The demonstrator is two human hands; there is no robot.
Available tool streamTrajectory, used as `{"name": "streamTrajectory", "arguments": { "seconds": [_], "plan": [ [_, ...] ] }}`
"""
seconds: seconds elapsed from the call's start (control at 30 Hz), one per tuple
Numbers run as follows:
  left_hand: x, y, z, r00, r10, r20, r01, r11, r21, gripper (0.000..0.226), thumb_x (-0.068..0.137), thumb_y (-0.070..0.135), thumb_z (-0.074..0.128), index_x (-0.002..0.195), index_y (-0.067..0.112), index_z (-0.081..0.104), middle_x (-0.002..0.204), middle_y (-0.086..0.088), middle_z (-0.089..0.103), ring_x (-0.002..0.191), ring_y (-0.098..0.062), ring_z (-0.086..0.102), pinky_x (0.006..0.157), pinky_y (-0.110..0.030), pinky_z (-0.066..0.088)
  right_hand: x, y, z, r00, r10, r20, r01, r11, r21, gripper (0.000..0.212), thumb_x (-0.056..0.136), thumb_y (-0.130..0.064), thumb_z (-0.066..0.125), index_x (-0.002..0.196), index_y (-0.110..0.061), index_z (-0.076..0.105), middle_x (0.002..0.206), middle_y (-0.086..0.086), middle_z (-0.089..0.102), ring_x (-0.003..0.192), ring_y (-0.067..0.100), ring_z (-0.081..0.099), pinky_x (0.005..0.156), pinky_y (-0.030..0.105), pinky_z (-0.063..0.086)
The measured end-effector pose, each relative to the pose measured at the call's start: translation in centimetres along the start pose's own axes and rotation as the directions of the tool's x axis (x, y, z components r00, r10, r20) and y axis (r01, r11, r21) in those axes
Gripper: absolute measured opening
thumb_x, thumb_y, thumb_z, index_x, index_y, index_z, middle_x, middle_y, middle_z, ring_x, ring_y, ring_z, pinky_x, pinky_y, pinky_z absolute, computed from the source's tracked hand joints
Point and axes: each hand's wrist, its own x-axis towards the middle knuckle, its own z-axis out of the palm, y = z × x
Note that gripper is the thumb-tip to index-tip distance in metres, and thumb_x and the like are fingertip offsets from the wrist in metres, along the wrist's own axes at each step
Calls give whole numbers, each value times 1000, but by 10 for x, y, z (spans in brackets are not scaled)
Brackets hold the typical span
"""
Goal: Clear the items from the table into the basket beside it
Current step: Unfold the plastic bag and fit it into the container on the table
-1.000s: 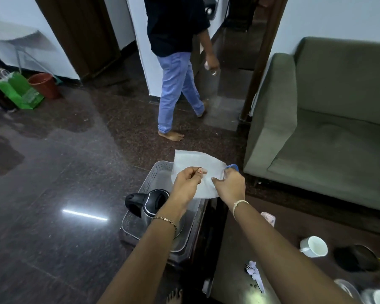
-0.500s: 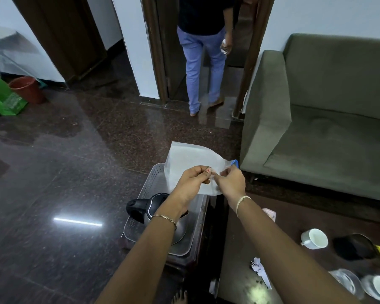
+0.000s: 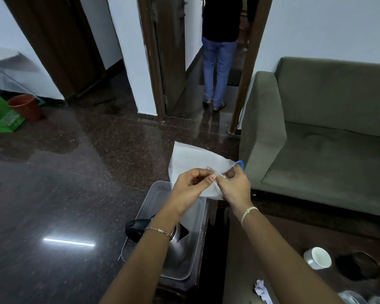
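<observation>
The bag (image 3: 191, 159), thin, white and limp, is pinched at its near edge by the fingers (image 3: 206, 178) of both hands. The left hand (image 3: 189, 189) nips it between thumb and curled forefinger, and the right hand (image 3: 236, 186) does the same just beside it, so the two pinches almost meet. Whether they are folding the edge or parting its mouth I cannot tell. A small blue tab (image 3: 240, 163) shows at the bag's right corner, above the right hand. The bag hangs in the air over the far end of the basket (image 3: 154, 194). Its lower edge is hidden behind the hands, so whether it touches the rim is unclear. In the basket's near half stands a kettle (image 3: 178, 244), partly covered by the left forearm. The basket sits on a low dark stand (image 3: 178, 288) just left of the surface (image 3: 261, 249). The step in hand looks like stowing the bag, with the hands already in place above the basket. The next move probably calls for lowering the bag into the free space beyond the kettle before the fingers let go, since such light film may drift or drape over the rim. On the surface a cup (image 3: 317, 257), a packet of forks (image 3: 261, 290) and a dark dish (image 3: 355, 266) are not yet cleared, so the task seems well short of done.
</observation>
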Motion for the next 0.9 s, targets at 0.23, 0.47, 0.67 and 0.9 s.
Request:
{"name": "streamTrajectory", "arguments": {
  "seconds": [0.23, 0.47, 0.67, 0.9],
  "plan": [
    [10, 10, -14, 933, 186, -307, -168, 982, 84, 10, 82, 14, 74, 87, 22, 72, 84, 3, 68, 73, -9, 55, 65, -17, 48, 3, -10, -6, 998, 19, 54, -29, 978, 204, 72, 48, -70, 79, 97, -20, 60, 100, 2, 69, 90, 18, 68, 80, 37, 56],
    [48, 11, -59, 938, -116, -327, 102, 993, -57, 78, 70, 35, 84, 135, 15, 47, 132, 2, 57, 115, -15, 59, 90, -29, 52, 1, -25, -15, 993, -15, 116, -21, 954, 299, 71, 43, -71, 82, 95, -26, 64, 91, 4, 68, 81, 15, 71, 64, 30, 57],
    [51, 3, -86, 968, -234, 89, 249, 943, -221, 54, 80, 32, 73, 129, 14, 58, 125, -7, 67, 118, -26, 62, 97, -45, 51, 2, -32, -30, 982, -23, 186, -36, 950, 309, 70, 41, -67, 85, 87, -18, 64, 72, -5, 65, 60, 3, 64, 51, 23, 52],
    [37, 0, -83, 935, -283, 215, 348, 851, -393, 50, 80, 39, 75, 124, 18, 66, 132, -9, 62, 123, -27, 58, 93, -48, 53, -4, -36, -42, 918, -75, 390, -44, 956, 289, 78, 39, -64, 88, 102, -20, 73, 97, -1, 77, 90, 16, 73, 89, 41, 57]
  ]
}}
